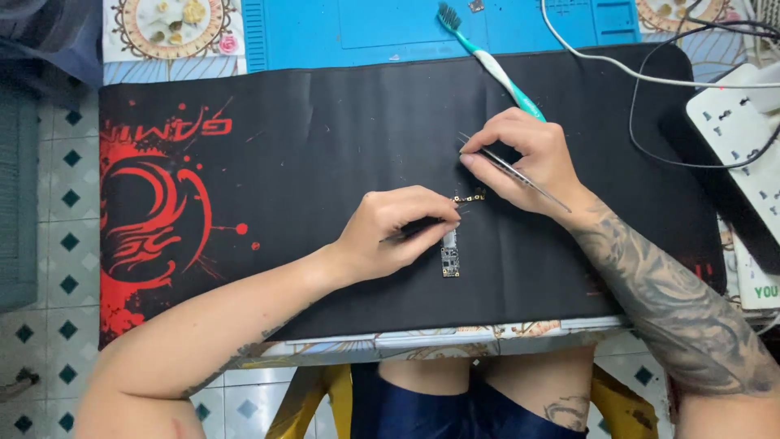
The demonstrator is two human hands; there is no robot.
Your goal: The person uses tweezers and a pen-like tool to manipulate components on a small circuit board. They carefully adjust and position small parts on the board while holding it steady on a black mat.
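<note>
**Ana:** Head view, biggest first. What carries it all?

**Ben:** Black desk mat (325,146) with a red swirl design at its left end, covering most of the worktop (455,335). Blue work mat (390,24) beyond its far edge.

**Ana:** Arms?

**Ben:** Both forearms come in from the near edge and converge mid-mat. Left hand (390,232) lies low, knuckles up, wrist resting on the mat, fingers pinched together on a thin dark tool (406,231), its tip just beside the small circuit board (449,257). Right hand (524,158) sits farther out, wrist cocked, fingers clamped on metal tweezers (512,171) that slant across the palm toward the wrist.

**Ana:** Where is the board?

**Ben:** Flat on the mat, centre, narrow, lengthwise toward the person, right of the left fingertips. A tiny gold-and-black strip (470,197) lies just beyond it, between the two hands.

**Ana:** Around the edges?

**Ben:** White power strip (731,138) at far right, black and white cables looping to it. White-and-teal toothbrush (487,61) angled across the far mat edge. Printed card with green lettering (760,284) at the right margin, half cut off.
</note>
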